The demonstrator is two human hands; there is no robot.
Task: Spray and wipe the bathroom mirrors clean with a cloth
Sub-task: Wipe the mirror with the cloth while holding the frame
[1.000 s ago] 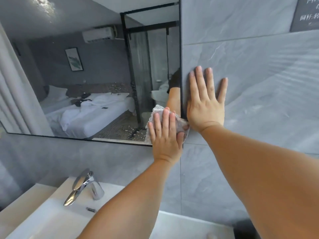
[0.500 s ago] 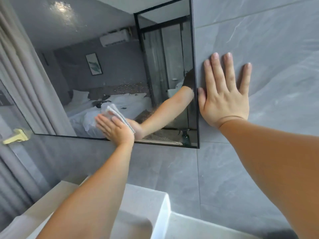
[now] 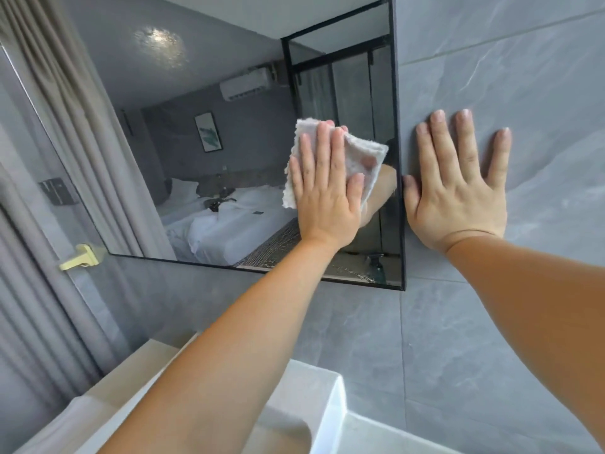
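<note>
A black-framed mirror (image 3: 229, 132) hangs on the grey tiled wall and reflects a bedroom with a white bed. My left hand (image 3: 324, 191) lies flat with straight fingers on a pale grey cloth (image 3: 366, 155), pressing it against the glass near the mirror's right edge. My right hand (image 3: 455, 188) is spread flat on the wall tile just right of the mirror frame, the thumb beside the frame. No spray bottle is in my hands; a dark bottle shape shows only as a reflection low in the mirror's right corner.
A white basin (image 3: 324, 398) stands below, under my left forearm. Grey curtains (image 3: 39, 290) hang at the left, beside a brass fitting (image 3: 80, 257) on the wall. Grey tile (image 3: 523, 339) fills the right side.
My left hand has swept the cloth from the mirror's lower left area up and right, to near its right edge. My right hand has stayed flat on the tile.
</note>
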